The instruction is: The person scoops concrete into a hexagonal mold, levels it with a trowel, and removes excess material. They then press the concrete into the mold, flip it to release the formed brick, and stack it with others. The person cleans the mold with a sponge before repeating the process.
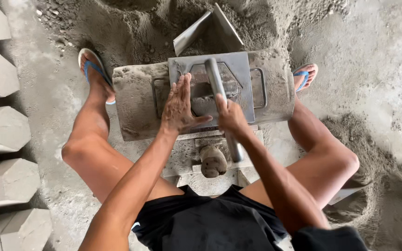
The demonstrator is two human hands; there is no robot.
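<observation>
The right hand is closed around the metal lever bar, fingers wrapped over its middle, while the left hand lies flat and open, palm down, on the grey steel mould lid, gripping nothing. The bar runs from the lid back toward the person's lap, over a worn wooden stub on the press frame. It looks rigid and heavy, and its cement dusting probably makes it a little slick, so a full fist well along the bar seems the sound hold (the lid, judging by its thick plate, would not lift easily with fingertips). The press table sits between the knees, caked in damp grey mix. Finished hexagonal blocks line the left edge, beside the blue sandal.
</observation>
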